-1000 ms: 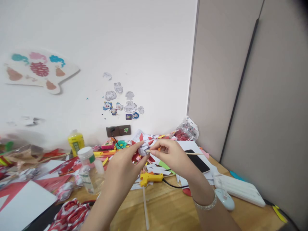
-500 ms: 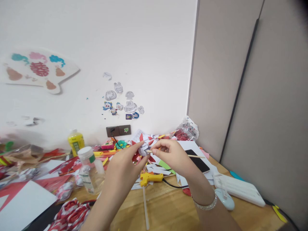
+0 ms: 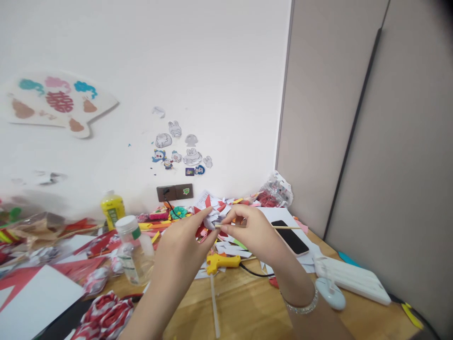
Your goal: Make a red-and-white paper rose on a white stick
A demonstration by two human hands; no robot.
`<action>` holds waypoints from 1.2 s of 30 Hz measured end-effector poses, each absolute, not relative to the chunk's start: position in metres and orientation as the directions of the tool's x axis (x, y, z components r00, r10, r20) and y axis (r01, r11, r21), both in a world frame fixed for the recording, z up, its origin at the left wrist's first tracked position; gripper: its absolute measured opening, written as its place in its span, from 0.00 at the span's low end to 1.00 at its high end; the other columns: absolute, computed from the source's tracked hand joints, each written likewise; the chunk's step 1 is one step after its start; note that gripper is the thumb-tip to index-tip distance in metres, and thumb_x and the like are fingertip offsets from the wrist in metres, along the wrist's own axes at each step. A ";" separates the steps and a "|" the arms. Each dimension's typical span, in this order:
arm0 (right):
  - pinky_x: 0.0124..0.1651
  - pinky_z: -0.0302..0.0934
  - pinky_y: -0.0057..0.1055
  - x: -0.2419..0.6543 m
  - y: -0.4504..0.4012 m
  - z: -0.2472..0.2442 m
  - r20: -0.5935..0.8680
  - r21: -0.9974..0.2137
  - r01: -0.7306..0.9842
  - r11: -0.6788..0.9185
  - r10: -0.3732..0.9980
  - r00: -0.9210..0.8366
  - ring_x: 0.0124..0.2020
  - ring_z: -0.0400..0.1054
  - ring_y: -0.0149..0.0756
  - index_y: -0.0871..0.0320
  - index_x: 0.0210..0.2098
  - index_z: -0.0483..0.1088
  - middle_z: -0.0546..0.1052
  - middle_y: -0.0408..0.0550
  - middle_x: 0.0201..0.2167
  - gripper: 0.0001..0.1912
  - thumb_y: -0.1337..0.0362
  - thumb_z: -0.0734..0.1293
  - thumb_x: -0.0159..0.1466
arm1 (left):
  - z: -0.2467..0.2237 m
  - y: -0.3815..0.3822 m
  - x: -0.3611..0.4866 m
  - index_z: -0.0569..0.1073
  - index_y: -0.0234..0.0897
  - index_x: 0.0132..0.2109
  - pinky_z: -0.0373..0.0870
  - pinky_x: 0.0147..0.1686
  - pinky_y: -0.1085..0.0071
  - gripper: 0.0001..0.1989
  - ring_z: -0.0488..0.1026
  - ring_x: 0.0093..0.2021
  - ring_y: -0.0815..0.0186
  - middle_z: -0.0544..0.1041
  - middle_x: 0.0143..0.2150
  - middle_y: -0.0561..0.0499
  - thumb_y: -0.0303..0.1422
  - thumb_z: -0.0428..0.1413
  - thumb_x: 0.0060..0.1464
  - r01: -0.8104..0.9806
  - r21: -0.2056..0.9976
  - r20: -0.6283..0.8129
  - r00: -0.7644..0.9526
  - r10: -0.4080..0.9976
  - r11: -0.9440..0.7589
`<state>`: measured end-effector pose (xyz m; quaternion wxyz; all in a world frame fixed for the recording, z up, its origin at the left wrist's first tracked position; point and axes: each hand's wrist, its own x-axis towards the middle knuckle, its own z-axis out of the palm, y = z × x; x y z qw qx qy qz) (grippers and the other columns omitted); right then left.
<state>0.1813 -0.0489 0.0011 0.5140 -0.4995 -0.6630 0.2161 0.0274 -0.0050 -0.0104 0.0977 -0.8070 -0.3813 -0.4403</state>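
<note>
Pinching what looks like pale paper (image 3: 211,220), the left hand (image 3: 184,237) sits at its eight o'clock; a yellow glue gun (image 3: 222,261) lies at six. At three, the right hand (image 3: 253,230) grips a slim stick (image 3: 288,227), tip near the paper; no finished join shows.

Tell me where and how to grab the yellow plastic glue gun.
Probably grip the yellow plastic glue gun by its handle, from the near side: that handle points right, trailing a thin black cord, clear of the long translucent glue stick jutting toward the camera.
</note>
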 end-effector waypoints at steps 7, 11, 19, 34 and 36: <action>0.34 0.59 0.27 0.184 -0.046 0.000 0.510 -0.764 0.453 0.459 0.860 -0.011 0.31 0.66 0.32 0.58 0.28 0.70 0.74 0.43 0.29 0.07 0.65 0.63 0.60 | -0.008 -0.006 0.027 0.74 0.38 0.48 0.69 0.30 0.71 0.17 0.76 0.31 0.62 0.81 0.32 0.50 0.37 0.54 0.51 0.707 0.203 0.770 0.312 0.557 -0.677; 0.33 0.56 0.27 0.191 -0.046 0.001 0.562 -0.697 0.485 0.528 0.823 -0.088 0.30 0.64 0.32 0.59 0.25 0.69 0.72 0.43 0.26 0.15 0.61 0.58 0.65 | -0.007 -0.006 0.026 0.74 0.38 0.48 0.68 0.30 0.71 0.18 0.77 0.32 0.62 0.82 0.33 0.49 0.38 0.55 0.50 0.717 0.201 0.759 0.317 0.569 -0.668; 0.30 0.50 0.25 0.185 -0.044 -0.001 0.670 -0.480 0.727 0.491 0.740 -0.058 0.27 0.60 0.29 0.57 0.26 0.68 0.69 0.40 0.23 0.07 0.69 0.63 0.61 | -0.012 -0.004 0.028 0.75 0.38 0.48 0.69 0.32 0.70 0.17 0.77 0.33 0.61 0.82 0.35 0.48 0.37 0.54 0.50 0.701 0.184 0.768 0.335 0.546 -0.689; 0.32 0.53 0.26 0.181 -0.042 -0.004 0.705 -0.449 0.713 0.539 0.704 -0.088 0.29 0.64 0.30 0.56 0.26 0.68 0.72 0.41 0.26 0.09 0.69 0.61 0.62 | -0.010 -0.006 0.029 0.75 0.38 0.47 0.69 0.31 0.69 0.18 0.77 0.33 0.60 0.82 0.34 0.48 0.39 0.53 0.50 0.720 0.223 0.761 0.293 0.579 -0.657; 0.31 0.53 0.26 0.183 -0.044 -0.002 0.660 -0.503 0.696 0.512 0.747 -0.073 0.28 0.63 0.30 0.56 0.26 0.68 0.71 0.40 0.24 0.07 0.69 0.63 0.61 | -0.010 -0.006 0.029 0.75 0.37 0.47 0.70 0.32 0.69 0.18 0.77 0.33 0.60 0.82 0.35 0.48 0.39 0.54 0.50 0.707 0.214 0.764 0.310 0.566 -0.675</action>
